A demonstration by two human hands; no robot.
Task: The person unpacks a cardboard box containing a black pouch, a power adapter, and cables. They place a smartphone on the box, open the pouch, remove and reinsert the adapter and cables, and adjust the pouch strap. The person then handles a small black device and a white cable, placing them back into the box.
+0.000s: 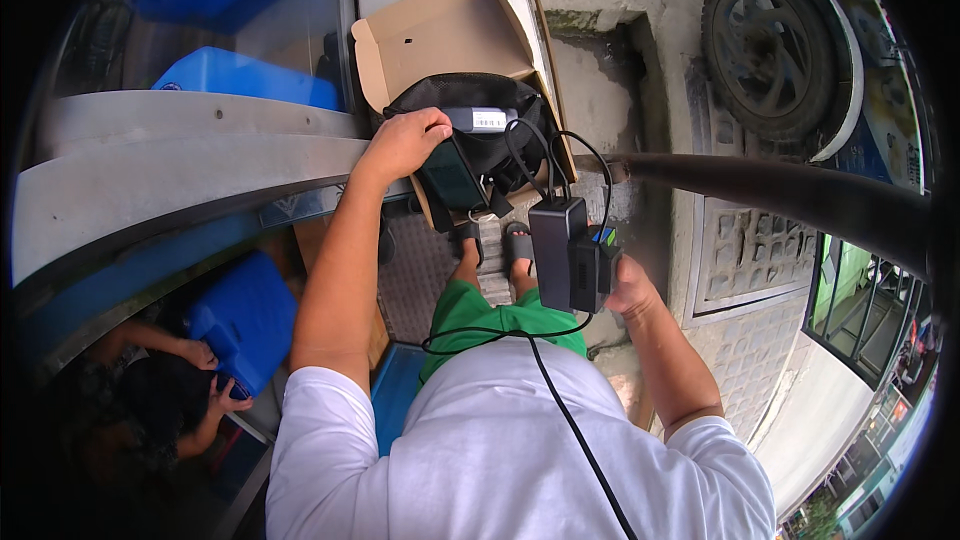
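My left hand (405,145) is closed at the upper edge of a dark, flat, phone-like device (452,176), which leans against a black mesh bag (470,90). A grey block with a white label (488,120) lies in the bag's opening. Lower right, my right hand (630,288) is closed round the side of a black box-shaped electronic pack (558,252) with a smaller block on its flank; most fingers are hidden behind it. Black cables (606,175) loop from its top toward the bag. Another black cable (555,390) runs down over my white shirt.
Under the bag stands an open cardboard box (445,25). A dark pipe (760,195) and a grey metal rail (190,135) cross at the sides. A wheel (765,50) stands upper right. At lower left, another person's hands (215,375) hold a phone beside a blue container (245,310).
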